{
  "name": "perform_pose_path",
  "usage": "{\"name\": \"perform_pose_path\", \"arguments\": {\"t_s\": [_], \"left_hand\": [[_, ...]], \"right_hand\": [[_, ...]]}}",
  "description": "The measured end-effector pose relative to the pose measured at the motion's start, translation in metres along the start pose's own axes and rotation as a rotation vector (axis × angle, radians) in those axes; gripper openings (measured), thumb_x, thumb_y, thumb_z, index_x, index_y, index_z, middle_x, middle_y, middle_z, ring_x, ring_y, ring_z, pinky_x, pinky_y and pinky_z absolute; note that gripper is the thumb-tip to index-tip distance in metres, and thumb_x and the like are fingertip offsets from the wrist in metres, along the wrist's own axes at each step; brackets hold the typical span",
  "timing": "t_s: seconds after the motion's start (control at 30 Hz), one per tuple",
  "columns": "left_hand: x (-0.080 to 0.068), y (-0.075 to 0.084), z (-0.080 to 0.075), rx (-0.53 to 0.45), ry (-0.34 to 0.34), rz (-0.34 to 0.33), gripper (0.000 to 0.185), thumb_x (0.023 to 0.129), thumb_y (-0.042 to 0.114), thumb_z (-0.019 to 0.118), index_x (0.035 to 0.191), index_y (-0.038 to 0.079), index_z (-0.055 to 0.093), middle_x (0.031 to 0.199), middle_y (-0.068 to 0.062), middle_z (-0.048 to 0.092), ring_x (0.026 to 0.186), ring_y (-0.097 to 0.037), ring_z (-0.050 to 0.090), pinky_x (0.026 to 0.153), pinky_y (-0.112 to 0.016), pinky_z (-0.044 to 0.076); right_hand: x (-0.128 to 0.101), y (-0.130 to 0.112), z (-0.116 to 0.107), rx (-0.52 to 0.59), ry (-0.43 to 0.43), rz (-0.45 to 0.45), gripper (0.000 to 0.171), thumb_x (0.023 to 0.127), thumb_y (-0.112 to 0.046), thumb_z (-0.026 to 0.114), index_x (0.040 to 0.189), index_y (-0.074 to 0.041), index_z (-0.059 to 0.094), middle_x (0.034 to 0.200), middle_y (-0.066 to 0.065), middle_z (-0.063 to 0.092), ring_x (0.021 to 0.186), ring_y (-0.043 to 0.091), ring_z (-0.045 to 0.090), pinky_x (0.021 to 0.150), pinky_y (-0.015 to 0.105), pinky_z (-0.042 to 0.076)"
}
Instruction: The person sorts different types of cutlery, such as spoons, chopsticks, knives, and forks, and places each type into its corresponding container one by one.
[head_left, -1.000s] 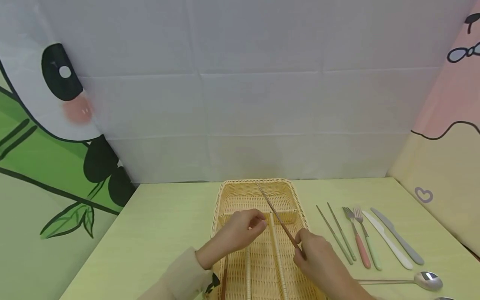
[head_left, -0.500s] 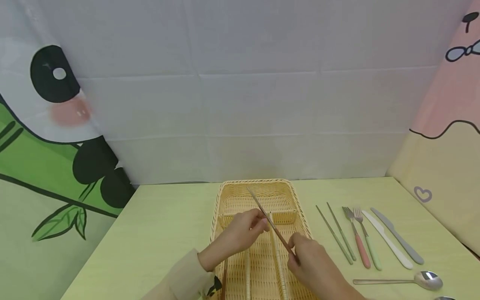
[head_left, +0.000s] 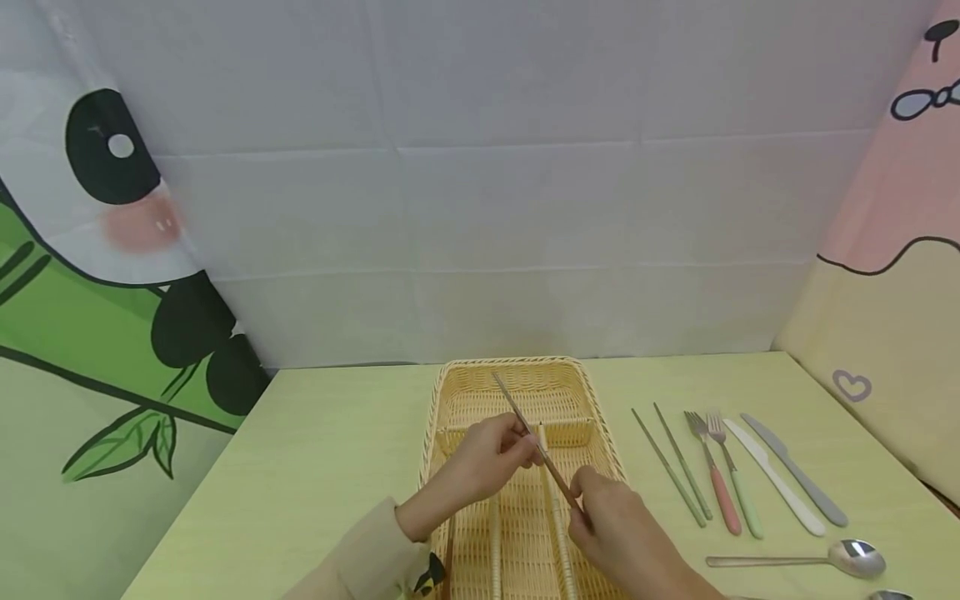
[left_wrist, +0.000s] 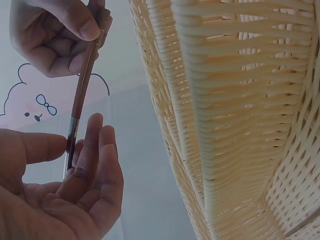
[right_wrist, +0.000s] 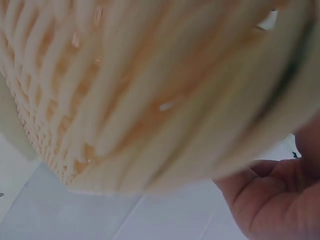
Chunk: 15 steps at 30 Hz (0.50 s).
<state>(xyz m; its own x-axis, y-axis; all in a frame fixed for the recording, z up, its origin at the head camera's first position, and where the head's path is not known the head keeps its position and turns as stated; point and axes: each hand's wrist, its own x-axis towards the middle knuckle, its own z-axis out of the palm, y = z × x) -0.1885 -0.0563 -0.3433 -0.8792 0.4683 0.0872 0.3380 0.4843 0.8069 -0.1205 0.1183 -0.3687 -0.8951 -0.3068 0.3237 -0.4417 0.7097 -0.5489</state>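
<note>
Both hands are on a thin chopstick (head_left: pixel 556 477) with a brown upper part and a silvery lower part, slanting over the basket (head_left: pixel 429 433). My right hand (head_left: pixel 618 525) grips its brown end. Further along, my left hand (head_left: pixel 487 462) pinches the silvery part between thumb and fingers. In the left wrist view the chopstick (left_wrist: pixel 84 90) runs from the right hand (left_wrist: pixel 57 35) down to the left hand (left_wrist: pixel 75 195); I cannot tell whether a second stick lies against it. The right wrist view shows part of the right hand (right_wrist: pixel 275 205) below the blurred basket wall (right_wrist: pixel 125 100).
A brown stick (head_left: pixel 448 558) lies in the basket's left compartment. On the table to the right are green chopsticks (head_left: pixel 667 467), a red-handled fork (head_left: pixel 720 492), a green-handled fork (head_left: pixel 738 487), a white knife (head_left: pixel 776 479), a grey knife (head_left: pixel 798 475) and a spoon (head_left: pixel 855 558).
My right hand has moved left with the chopstick, bringing it to the left hand. The left thumb and fingers now pinch it. The cutlery on the table has stayed put.
</note>
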Motion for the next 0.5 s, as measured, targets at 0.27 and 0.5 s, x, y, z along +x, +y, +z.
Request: {"name": "perform_pose_path", "arguments": {"t_s": [0.27,0.5], "left_hand": [[-0.0019,0.0023,-0.0018,-0.017,0.006,0.012,0.020,0.095,0.023,0.049,0.091,0.006,0.057,0.081,-0.006,0.067,0.076,-0.018,0.063,0.061,-0.025,0.047],[-0.0043,0.0056,-0.0040,-0.019,0.009,0.017,0.019,0.095,0.023,0.050,0.090,0.006,0.057,0.079,-0.005,0.067,0.072,-0.011,0.063,0.062,-0.024,0.047]], "right_hand": [[0.0002,0.0034,0.0028,0.009,0.006,-0.058,0.014,0.076,0.007,0.059,0.084,-0.002,0.051,0.059,-0.002,0.052,0.045,-0.005,0.036,0.038,0.011,0.033],[0.0001,0.0028,0.0015,0.034,-0.028,-0.060,0.013,0.079,0.005,0.059,0.088,-0.001,0.052,0.056,-0.006,0.050,0.046,-0.006,0.036,0.040,0.011,0.034]]}}
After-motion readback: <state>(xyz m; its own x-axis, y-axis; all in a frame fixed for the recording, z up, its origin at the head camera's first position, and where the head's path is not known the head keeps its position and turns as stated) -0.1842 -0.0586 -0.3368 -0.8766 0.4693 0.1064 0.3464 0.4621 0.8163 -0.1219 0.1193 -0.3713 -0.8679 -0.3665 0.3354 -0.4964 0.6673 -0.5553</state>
